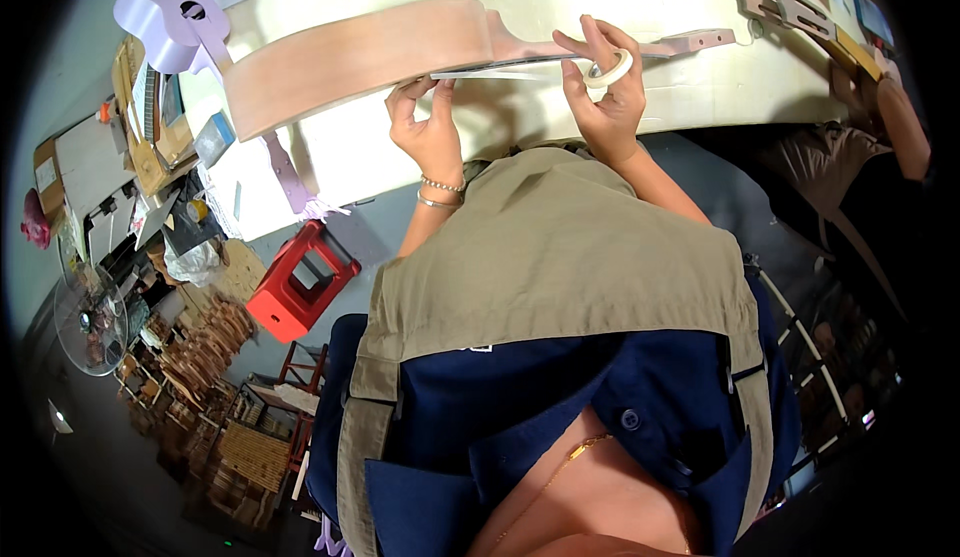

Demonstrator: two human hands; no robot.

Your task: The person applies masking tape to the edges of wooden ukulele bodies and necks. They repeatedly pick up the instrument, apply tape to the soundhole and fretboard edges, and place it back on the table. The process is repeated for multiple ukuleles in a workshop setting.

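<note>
An unfinished wooden guitar [370, 52] lies on its edge on the pale table, its neck pointing right. At the near side of the body, my left hand [425, 132] pinches the end of a narrow white tape strip [490, 75] between thumb and fingers. The strip runs rightward along the guitar toward the neck. My right hand [610, 107] is at the neck, with a roll of masking tape [610, 70] hooked around its fingers. Its thumb and fingertips are close to the neck's edge; whether they press on it I cannot tell.
A lilac ukulele-shaped body [175, 12] is at the far left, and a lilac headstock [288, 177] juts past the table's near edge. Below it stands a red stool [303, 282]. At right, another person's hand [862, 92] is by a slotted headstock [790, 12].
</note>
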